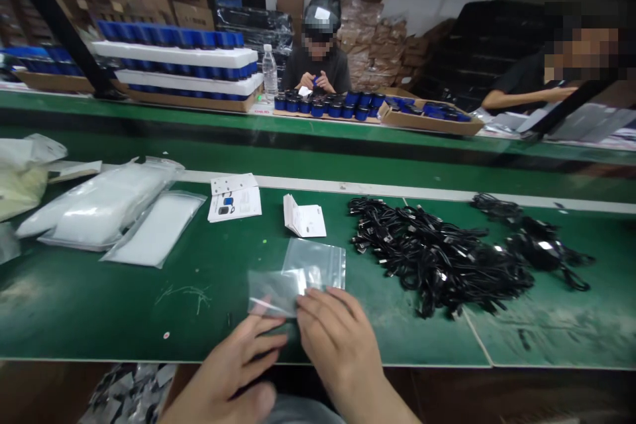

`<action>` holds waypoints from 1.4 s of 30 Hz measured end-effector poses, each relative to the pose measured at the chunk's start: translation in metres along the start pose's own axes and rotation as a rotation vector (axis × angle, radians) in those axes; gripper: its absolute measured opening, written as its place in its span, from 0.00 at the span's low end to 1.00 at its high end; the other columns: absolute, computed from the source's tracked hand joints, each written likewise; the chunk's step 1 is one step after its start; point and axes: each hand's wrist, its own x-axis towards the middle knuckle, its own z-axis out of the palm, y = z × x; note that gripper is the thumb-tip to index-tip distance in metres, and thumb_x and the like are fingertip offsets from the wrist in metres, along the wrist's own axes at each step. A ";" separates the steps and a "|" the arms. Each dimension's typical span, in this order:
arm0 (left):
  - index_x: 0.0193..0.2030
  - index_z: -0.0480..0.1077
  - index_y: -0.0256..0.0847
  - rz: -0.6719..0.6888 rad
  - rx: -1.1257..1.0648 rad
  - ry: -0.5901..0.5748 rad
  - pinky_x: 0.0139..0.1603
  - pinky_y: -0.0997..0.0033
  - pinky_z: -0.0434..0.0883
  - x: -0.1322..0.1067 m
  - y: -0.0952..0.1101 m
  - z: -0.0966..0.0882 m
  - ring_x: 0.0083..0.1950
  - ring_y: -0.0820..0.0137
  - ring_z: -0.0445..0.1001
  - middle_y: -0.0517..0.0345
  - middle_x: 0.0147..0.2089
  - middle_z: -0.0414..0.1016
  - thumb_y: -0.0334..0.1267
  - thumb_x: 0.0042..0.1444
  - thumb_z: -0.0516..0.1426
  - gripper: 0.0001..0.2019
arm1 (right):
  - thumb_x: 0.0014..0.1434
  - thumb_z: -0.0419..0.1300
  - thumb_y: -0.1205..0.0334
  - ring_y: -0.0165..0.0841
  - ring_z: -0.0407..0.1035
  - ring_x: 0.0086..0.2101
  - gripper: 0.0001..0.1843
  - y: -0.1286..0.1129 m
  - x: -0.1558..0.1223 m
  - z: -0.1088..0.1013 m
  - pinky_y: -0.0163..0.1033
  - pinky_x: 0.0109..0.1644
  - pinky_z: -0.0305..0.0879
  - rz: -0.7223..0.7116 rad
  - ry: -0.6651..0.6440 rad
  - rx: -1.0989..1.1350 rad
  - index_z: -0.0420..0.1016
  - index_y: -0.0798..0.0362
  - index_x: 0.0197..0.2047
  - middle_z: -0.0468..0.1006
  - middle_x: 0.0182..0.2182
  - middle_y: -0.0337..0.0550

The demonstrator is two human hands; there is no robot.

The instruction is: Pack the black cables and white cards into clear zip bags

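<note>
A clear plastic zip bag (298, 275) lies folded over itself on the green bench mat (149, 305), with its upper layer spread out behind. My right hand (338, 344) presses its fingertips onto the bag's right side. My left hand (233, 361) grips the lower edge of the bag, its fingers partly under the plastic. Just beyond the bag stands a folded white leaflet (304, 217), and a printed card sheet (234, 197) lies further left. To the right of my hands spreads a tangled pile of black cables (427, 255).
A second black cable pile (534, 238) lies far right. White plastic-wrapped packs (102, 205) lie at left. Across a raised green shelf (248, 120), a co-worker (318, 66) handles a small blue item beside trays of blue-topped containers (328, 106). Another person's arm (527, 96) reaches in at right.
</note>
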 end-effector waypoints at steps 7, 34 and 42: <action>0.36 0.74 0.37 -0.056 -0.074 0.032 0.38 0.70 0.77 0.033 0.027 0.048 0.35 0.68 0.79 0.57 0.31 0.80 0.49 0.46 0.63 0.17 | 0.56 0.59 0.63 0.39 0.71 0.43 0.16 -0.006 0.002 -0.012 0.43 0.42 0.69 0.610 0.147 0.379 0.66 0.54 0.48 0.74 0.45 0.53; 0.43 0.77 0.48 0.511 0.704 -0.025 0.29 0.82 0.72 0.019 0.034 0.021 0.29 0.73 0.77 0.63 0.30 0.78 0.40 0.57 0.55 0.11 | 0.48 0.65 0.49 0.28 0.73 0.22 0.17 0.002 0.025 -0.004 0.33 0.30 0.72 1.032 -0.237 1.240 0.79 0.57 0.25 0.78 0.19 0.40; 0.44 0.76 0.47 0.503 0.765 -0.079 0.33 0.84 0.73 0.019 0.034 0.020 0.33 0.74 0.78 0.62 0.33 0.79 0.41 0.59 0.53 0.11 | 0.50 0.65 0.53 0.29 0.74 0.23 0.14 0.002 0.022 -0.004 0.34 0.31 0.73 1.026 -0.228 1.282 0.79 0.56 0.25 0.77 0.18 0.39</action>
